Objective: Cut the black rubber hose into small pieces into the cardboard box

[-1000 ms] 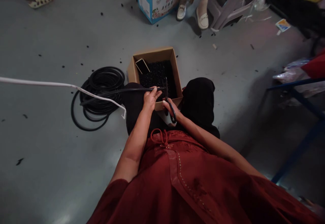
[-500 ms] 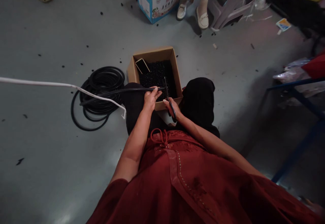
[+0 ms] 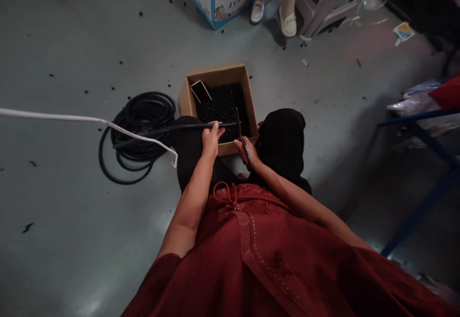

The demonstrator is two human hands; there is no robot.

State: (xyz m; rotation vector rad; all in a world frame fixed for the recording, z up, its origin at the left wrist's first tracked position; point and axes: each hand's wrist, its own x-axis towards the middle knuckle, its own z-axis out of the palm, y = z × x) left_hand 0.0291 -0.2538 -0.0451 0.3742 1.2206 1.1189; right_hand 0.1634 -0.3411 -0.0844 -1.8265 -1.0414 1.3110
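Note:
My left hand [image 3: 211,137] is closed around a black ribbed tube [image 3: 190,126] that runs in from the left across my thigh. The tube's free end reaches right, over a cardboard box [image 3: 187,108] between my knees. In my right hand [image 3: 250,152] is a pair of scissors [image 3: 240,124] with black handles, its blades pointing away from me at the tube's end. Whether the blades touch the tube is hard to make out. Small black pieces [image 3: 221,104] fill the bottom of the box, and a dark phone-like rectangle with a pale edge [image 3: 201,92] leans in its far left corner.
A coil of black tubing [image 3: 143,111] lies on the floor at my left, with a white cable [image 3: 89,118] passing over it. Ahead are a blue carton [image 3: 223,1], another person's shoes [image 3: 287,22] and a plastic stool [image 3: 316,10]. A blue metal frame [image 3: 424,135] stands right.
My left hand has shifted slightly left along the tube, and more tube shows between it and the scissors. The right hand with the scissors has moved a little right.

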